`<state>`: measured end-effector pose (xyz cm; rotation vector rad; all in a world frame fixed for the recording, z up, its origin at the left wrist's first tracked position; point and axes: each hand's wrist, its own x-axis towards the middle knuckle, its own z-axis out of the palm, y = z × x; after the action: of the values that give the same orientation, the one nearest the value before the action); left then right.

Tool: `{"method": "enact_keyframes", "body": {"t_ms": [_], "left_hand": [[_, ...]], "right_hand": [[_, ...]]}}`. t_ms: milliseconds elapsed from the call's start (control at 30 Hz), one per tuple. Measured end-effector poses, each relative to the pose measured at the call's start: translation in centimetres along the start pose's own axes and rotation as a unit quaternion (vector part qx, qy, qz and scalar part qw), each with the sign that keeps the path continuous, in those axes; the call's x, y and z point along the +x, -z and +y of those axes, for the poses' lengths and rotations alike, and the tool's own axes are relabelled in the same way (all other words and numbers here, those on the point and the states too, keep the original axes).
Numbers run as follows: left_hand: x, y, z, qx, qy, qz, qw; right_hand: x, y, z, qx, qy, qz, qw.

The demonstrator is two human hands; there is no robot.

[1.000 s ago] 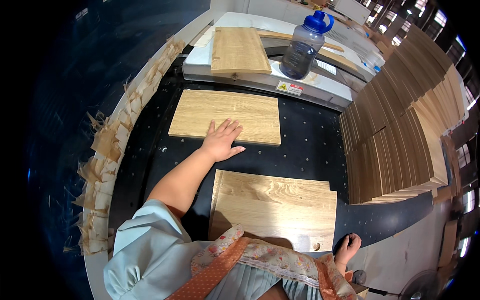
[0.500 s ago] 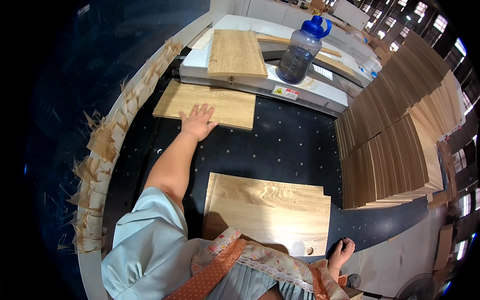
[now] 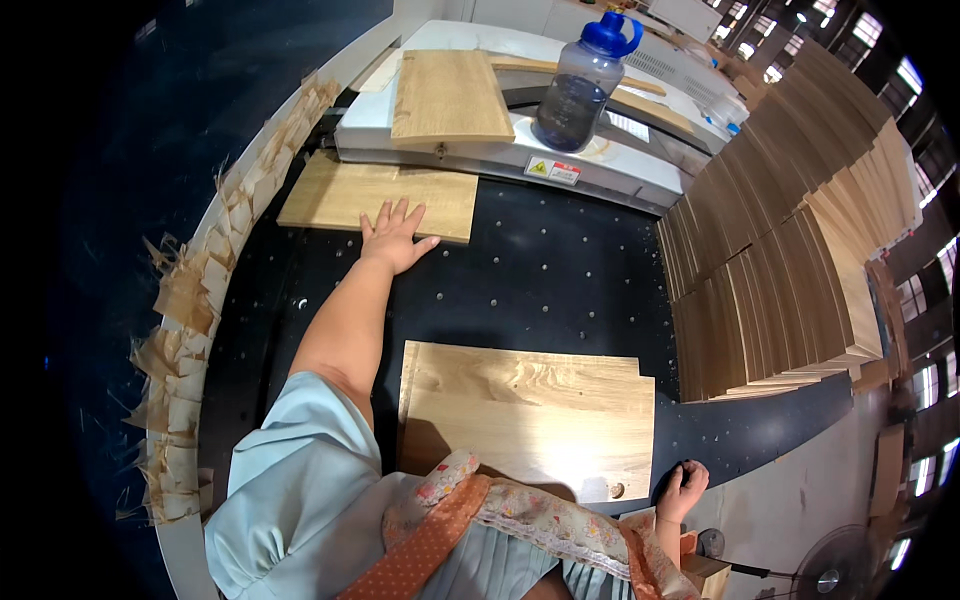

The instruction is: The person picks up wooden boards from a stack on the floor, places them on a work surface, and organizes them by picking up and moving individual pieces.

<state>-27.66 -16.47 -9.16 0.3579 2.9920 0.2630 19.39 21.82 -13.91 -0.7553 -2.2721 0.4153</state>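
Count from my view: three loose wood panels point(image 3: 380, 193) lying flat, one near stack of two panels point(image 3: 530, 420), one big fanned stack point(image 3: 790, 220), one water jug point(image 3: 583, 82), my two hands point(image 3: 395, 238).

Upper centre of the frame: a machine point(image 3: 600, 170) carrying a board point(image 3: 448, 98) at left and a water bottle point(image 3: 583, 85) at right. Just below it, a panel point(image 3: 345, 192) on the worktop point(image 3: 560, 290), under the left hand point(image 3: 393, 238). Lower centre: stacked panels point(image 3: 528, 420). Right: rows of upright boards point(image 3: 790, 240). Lower right: the right hand point(image 3: 683, 490) at the worktop edge.
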Motion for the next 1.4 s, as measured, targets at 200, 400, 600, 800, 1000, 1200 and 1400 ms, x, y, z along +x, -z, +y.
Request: {"method": "enact_keyframes", "body": {"t_ms": [200, 400, 600, 800, 1000, 1200, 1400], "left_hand": [[0.5, 0.4, -0.6, 0.025, -0.001, 0.019, 1.0], [0.9, -0.1, -0.4, 0.063, -0.001, 0.004, 0.998], [1.9, -0.8, -0.3, 0.054, -0.013, 0.016, 0.998], [2.2, 2.1, -0.2, 0.115, 0.011, -0.084, 0.99], [-11.4, 2.3, 12.2, 0.088, -0.349, -0.052, 0.931], [-18.2, -1.4, 12.4, 0.032, -0.368, -0.035, 0.929], [-18.2, -1.4, 12.3, -0.012, -0.367, -0.015, 0.93]], "right_hand": [[-0.3, 0.0, -0.1, 0.01, -0.009, 0.015, 1.0], [-0.2, 0.0, -0.2, -0.004, 0.01, 0.031, 0.999], [0.1, 0.2, -0.6, -0.023, -0.012, 0.071, 0.997], [0.6, -0.2, -1.8, -0.019, -0.015, 0.073, 0.997], [7.7, 4.2, -1.7, 0.14, -0.091, 0.18, 0.97], [21.6, 12.5, -13.2, 0.041, 0.188, 0.296, 0.935], [27.5, 12.1, -14.2, 0.09, 0.075, 0.194, 0.974]]}}
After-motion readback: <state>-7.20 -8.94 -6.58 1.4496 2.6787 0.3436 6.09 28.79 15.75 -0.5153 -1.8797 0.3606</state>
